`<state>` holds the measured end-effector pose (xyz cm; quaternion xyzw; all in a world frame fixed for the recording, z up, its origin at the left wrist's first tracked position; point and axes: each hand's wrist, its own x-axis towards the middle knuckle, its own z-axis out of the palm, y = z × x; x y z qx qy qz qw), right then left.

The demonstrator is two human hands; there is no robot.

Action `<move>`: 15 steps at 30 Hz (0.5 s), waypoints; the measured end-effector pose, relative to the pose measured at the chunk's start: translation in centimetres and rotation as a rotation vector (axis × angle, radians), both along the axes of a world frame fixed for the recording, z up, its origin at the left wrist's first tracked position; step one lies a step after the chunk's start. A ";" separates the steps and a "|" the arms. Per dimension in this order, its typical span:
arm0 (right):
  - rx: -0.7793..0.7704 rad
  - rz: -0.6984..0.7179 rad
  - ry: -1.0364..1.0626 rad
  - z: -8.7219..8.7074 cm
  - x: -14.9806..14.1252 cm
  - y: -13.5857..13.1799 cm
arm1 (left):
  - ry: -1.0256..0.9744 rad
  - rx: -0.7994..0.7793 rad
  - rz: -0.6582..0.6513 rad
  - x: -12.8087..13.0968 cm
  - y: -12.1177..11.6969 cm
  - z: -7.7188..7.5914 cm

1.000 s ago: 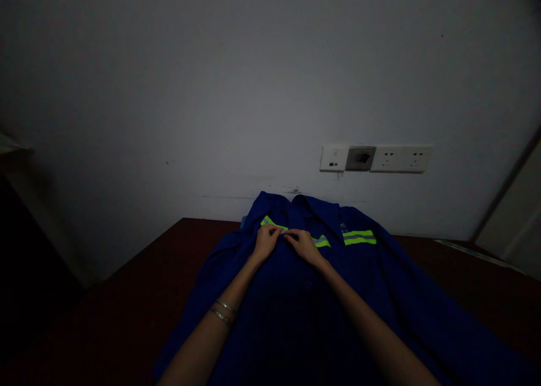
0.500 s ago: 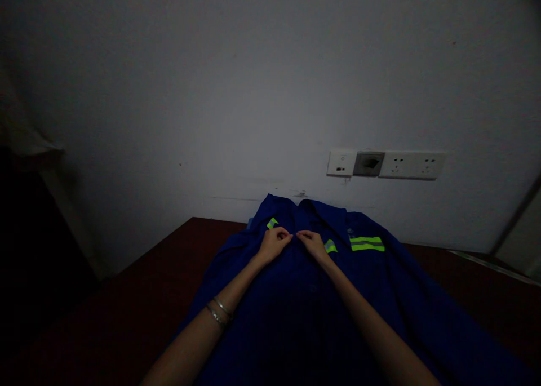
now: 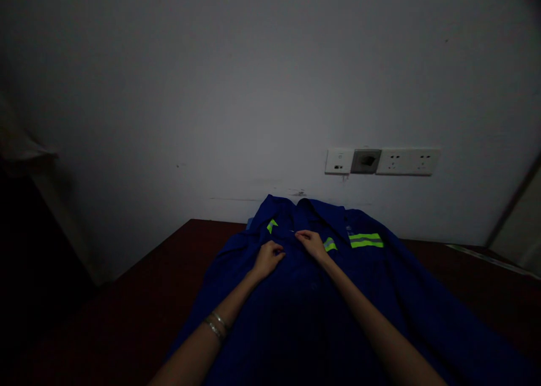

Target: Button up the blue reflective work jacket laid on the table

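A dark blue work jacket with yellow-green reflective stripes lies spread front-up on a dark red-brown table, its collar toward the wall. My left hand rests on the jacket's chest left of the front opening, fingers curled in a pinch. My right hand sits a little higher by the front edge, fingers pinched on the cloth near the collar. Two thin bracelets circle my left wrist.
A white wall rises right behind the table, with a row of white sockets and a dark open box above the jacket. A dark shape stands at the left. A pale door frame edges the right side.
My left hand has slid down and away from my right hand, which stays near the collar. The left chest stripe is now mostly covered by cloth.
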<state>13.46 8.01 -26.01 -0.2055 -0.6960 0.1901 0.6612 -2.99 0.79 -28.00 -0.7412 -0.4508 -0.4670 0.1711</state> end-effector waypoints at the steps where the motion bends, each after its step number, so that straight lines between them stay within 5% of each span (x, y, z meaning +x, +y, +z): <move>1: -0.023 0.015 0.002 -0.1 -0.1 0.1 | 0.039 0.005 0.012 0.0 0.0 -0.1; 15: 0.027 0.076 -0.170 -0.5 -0.5 -0.5 | 0.233 -0.004 0.158 0.4 -0.5 -0.5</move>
